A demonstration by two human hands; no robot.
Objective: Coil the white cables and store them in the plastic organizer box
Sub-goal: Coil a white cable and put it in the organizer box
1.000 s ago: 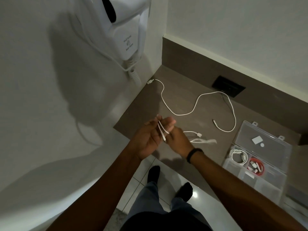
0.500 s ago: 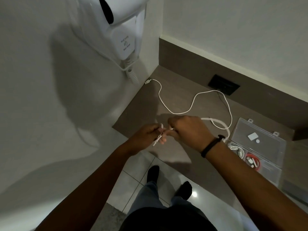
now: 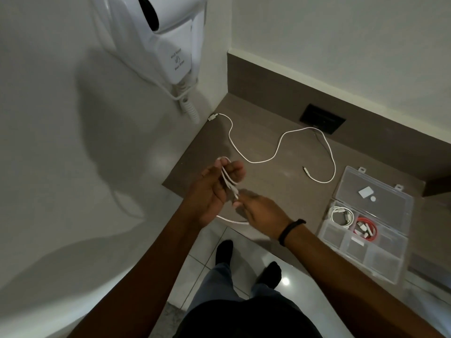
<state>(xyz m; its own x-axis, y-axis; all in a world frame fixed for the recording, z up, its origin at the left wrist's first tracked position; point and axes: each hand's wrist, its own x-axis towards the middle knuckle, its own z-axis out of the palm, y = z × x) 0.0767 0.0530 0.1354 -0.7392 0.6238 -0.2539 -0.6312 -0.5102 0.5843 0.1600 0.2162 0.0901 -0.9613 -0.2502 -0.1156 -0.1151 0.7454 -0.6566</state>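
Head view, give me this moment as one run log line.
step: coiling | left hand: grip on white cable loops | right hand: feeding slack | second cable: loose on counter | organizer box: open

Left hand [image 3: 210, 191] mid-frame, palm up, fingers curled round cable loops; right hand [image 3: 262, 212] just beside, fingers pinching.

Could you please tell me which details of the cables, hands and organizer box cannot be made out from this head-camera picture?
- Held cable: the left hand covers part of the coil, so the loop count is unclear.
- Right hand: blurred; its grip on the trailing strand cannot be told.
- Loose cable: connector types too small.
- Organizer box: front compartments look hazy through the plastic; contents unclear.
- Hair dryer: cut off by the top edge.
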